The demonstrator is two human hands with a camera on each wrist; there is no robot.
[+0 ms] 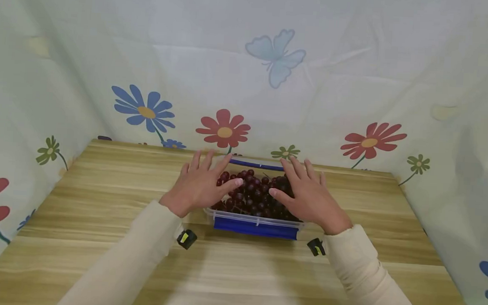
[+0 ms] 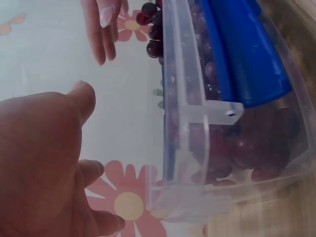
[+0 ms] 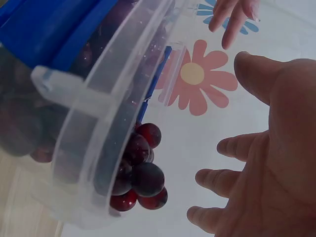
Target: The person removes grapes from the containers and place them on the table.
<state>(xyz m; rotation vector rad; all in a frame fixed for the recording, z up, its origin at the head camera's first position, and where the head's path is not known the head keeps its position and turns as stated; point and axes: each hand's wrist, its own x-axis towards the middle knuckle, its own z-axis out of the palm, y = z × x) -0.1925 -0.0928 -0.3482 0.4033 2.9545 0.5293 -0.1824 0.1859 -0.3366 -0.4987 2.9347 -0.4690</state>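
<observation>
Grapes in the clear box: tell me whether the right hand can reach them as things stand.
Probably yes: the right hand hovers close to the grapes, and some rise above the rim of the uncovered box.

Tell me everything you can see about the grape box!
The box looks like clear plastic, with a blue flap in front. It sits upright and open on the table, full of dark red grapes, some poking over the top. The left hand and right hand hover above, seemingly not touching it.

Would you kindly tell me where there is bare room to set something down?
Free table lies left of the left hand, right of the right hand, and between the sleeves; the plastic container is crowded with grapes.
</observation>
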